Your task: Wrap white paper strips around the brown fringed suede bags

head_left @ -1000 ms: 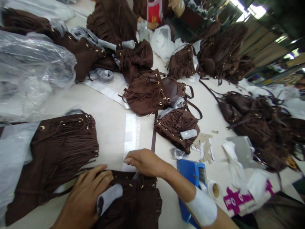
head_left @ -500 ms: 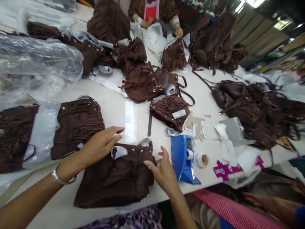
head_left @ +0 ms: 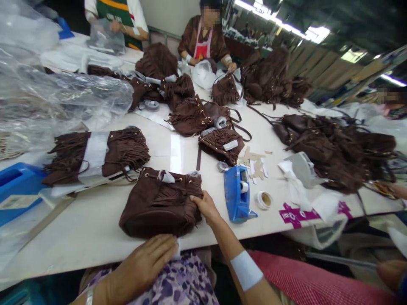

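Observation:
A dark brown fringed drawstring bag (head_left: 159,203) with gold eyelets stands at the table's front edge. My right hand (head_left: 207,208) grips its right side, thumb in front and fingers behind. Below the bag, at the table edge over my lap, my left hand (head_left: 151,256) lies with its fingers stretched out and together. A small white piece (head_left: 177,249) shows beside those fingertips; most of it is hidden. White stuffing shows at the bag's mouth.
A blue tape dispenser (head_left: 237,195) stands right of the bag, beside a tape roll (head_left: 263,200). Another fringed bag (head_left: 127,150) with a white band lies left. Brown bags (head_left: 337,148) are heaped right. Across the table, a person (head_left: 203,42) handles a bag.
My right hand has closed on the bag's side. My left hand has left the bag's top and dropped to the table's front edge. The view has swung, showing more people and a second blue dispenser.

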A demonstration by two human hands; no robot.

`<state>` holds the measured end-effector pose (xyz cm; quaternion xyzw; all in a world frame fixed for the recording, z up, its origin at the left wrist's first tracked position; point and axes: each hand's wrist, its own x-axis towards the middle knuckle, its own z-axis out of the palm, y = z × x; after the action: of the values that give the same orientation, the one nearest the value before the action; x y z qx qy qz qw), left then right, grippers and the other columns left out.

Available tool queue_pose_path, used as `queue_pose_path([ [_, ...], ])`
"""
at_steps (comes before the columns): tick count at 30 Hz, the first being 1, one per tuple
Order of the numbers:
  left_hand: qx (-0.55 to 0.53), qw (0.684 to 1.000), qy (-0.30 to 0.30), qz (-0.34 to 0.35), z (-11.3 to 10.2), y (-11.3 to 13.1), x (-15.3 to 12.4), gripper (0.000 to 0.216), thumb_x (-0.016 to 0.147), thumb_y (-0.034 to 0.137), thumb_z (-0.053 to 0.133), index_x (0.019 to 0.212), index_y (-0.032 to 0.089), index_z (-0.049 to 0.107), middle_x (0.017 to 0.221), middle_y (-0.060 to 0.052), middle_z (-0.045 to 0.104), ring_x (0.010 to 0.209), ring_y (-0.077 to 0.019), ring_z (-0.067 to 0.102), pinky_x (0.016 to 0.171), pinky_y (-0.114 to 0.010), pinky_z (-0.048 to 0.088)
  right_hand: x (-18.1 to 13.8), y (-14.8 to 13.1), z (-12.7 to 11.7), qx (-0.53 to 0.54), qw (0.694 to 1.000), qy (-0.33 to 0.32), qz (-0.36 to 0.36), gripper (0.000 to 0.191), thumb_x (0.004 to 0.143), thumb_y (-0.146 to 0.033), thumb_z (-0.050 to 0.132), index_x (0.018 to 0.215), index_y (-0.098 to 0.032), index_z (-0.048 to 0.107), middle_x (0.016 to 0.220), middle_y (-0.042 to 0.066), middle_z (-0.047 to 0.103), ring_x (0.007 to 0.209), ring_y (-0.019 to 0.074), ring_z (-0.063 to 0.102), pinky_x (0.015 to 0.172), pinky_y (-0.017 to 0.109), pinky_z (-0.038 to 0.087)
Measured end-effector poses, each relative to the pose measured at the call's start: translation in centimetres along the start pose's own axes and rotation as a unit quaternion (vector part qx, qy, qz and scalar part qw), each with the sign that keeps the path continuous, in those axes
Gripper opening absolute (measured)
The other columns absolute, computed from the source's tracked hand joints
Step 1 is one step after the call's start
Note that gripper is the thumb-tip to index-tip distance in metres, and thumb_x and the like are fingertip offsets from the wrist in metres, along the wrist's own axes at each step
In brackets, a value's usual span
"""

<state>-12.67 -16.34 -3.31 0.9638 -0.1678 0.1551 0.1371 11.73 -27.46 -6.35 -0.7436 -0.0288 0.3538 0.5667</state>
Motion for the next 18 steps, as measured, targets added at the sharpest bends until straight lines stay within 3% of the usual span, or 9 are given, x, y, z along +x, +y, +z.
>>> queue_pose_path([
  [7, 0.014, 0.997, -0.069, -0.038, 3.9, 0.5, -1.7, 0.065, 0.08, -0.005, 0.044, 0.139, 0.02, 0.048, 0.136, -0.006, 0.061, 0.124, -0.0245, 0.052, 0.104, -0.042, 0.046, 0.3, -2.2, 0.3, 0.08, 0.995, -0.034, -0.043, 0.039, 0.067, -0.036, 0.063, 0.102, -0.02, 0.057, 0.085, 0.001, 0.069, 0.079, 0.018, 0.064, 0.074, 0.031, 0.052],
  [10, -0.001, 0.998, -0.032, -0.05, 4.9, 0.3, -1.9, 0.061, 0.078, -0.001, 0.047, 0.134, 0.022, 0.052, 0.13, -0.007, 0.063, 0.118, -0.0248, 0.054, 0.102, -0.042, 0.045, 0.6, -2.5, -0.5, 0.089, 0.994, -0.022, -0.063, 0.04, 0.067, -0.037, 0.063, 0.101, -0.019, 0.056, 0.085, 0.002, 0.069, 0.078, 0.0186, 0.065, 0.074, 0.032, 0.053],
  [13, 0.005, 0.999, 0.036, -0.023, 5.6, -0.3, -1.5, 0.041, 0.085, 0.008, 0.05, 0.122, 0.021, 0.061, 0.116, -0.008, 0.068, 0.105, -0.0235, 0.057, 0.092, -0.037, 0.048, 0.8, -2.2, -1.3, 0.077, 0.994, -0.007, -0.083, 0.038, 0.068, -0.039, 0.062, 0.1, -0.018, 0.057, 0.084, 0.003, 0.07, 0.077, 0.0192, 0.066, 0.073, 0.033, 0.054],
  [18, 0.035, 0.996, 0.083, -0.003, 5.1, -1.1, -0.3, 0.023, 0.096, 0.018, 0.047, 0.109, 0.023, 0.066, 0.103, -0.004, 0.071, 0.094, -0.0188, 0.058, 0.084, -0.029, 0.049, 1.9, -0.7, -1.7, 0.021, 0.991, 0.046, -0.122, 0.035, 0.068, -0.041, 0.063, 0.095, -0.018, 0.059, 0.087, 0.005, 0.071, 0.084, 0.0222, 0.066, 0.079, 0.036, 0.053],
])
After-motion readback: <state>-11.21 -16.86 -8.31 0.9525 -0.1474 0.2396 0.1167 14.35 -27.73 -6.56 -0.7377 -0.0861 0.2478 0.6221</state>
